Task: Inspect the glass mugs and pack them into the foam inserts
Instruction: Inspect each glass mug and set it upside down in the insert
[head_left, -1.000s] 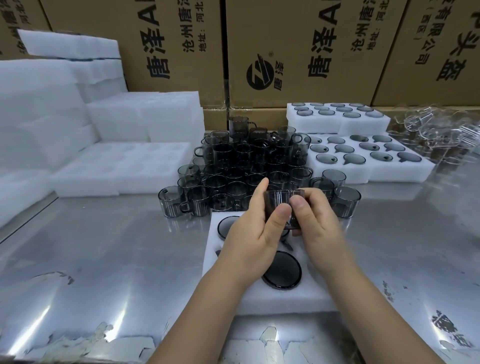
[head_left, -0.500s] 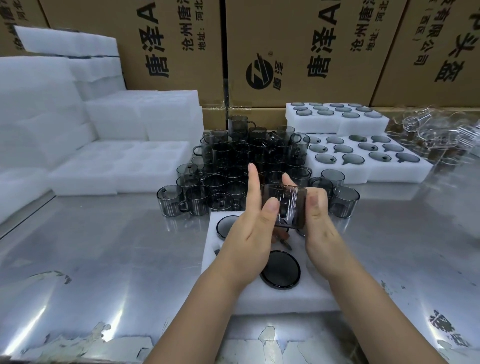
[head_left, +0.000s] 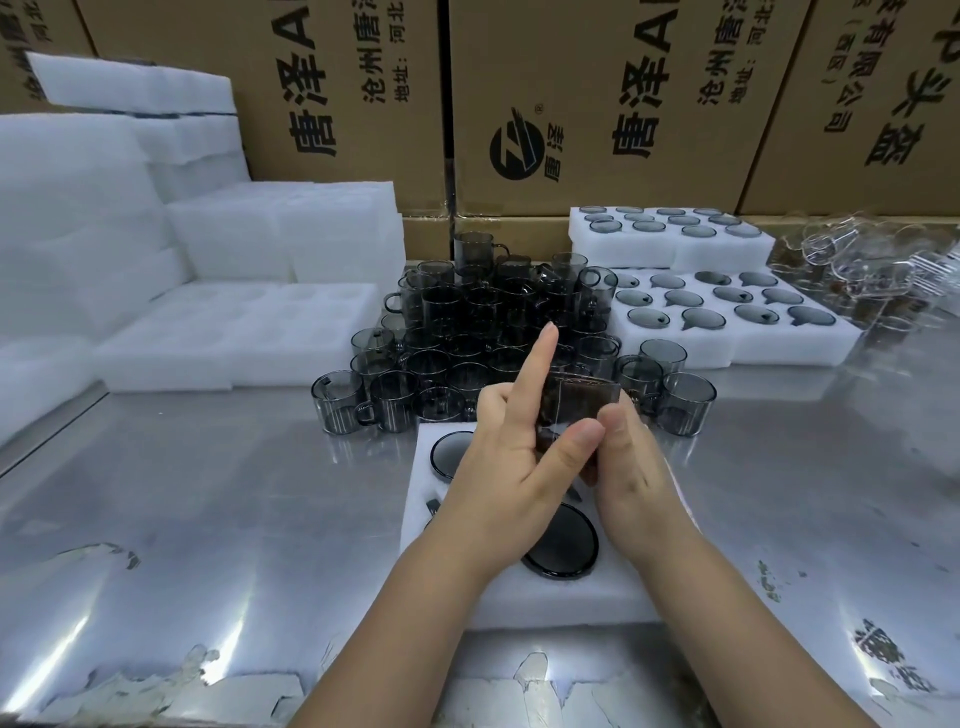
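Surface: a scuffed, reflective sheet-metal table (head_left: 208, 519), with protective film peeling (head_left: 156, 691) along the edge nearest the person.

Both hands are together above a white foam insert (head_left: 561, 603). The left hand (head_left: 498, 467) and right hand (head_left: 634, 467) clamp one smoky grey glass mug (head_left: 576, 402) between them, held tilted in the air. The left index finger (head_left: 540, 364) is straight along the mug's side. Both thumbs press its near face.

Under the wrists, two dark mug rims (head_left: 561, 545) sit in the insert's pockets.

Just beyond the hands stands a dense cluster of loose grey mugs (head_left: 467, 322), some stacked. Beyond the right hand lie filled foam trays (head_left: 727, 322), one tier higher behind. Further right is a heap of clear glassware (head_left: 872, 265), blurred. Beyond the left hand are stacks of empty white foam blocks (head_left: 234, 332).

Backdrop: a wall of brown cardboard cartons (head_left: 571, 104), printed in black with "唐泽", "沧州唐", "河北" and "地址:". A round striped logo (head_left: 517, 150) is printed beside a small "唐泽". The right carton shows "有限公司". Other characters are cut off.
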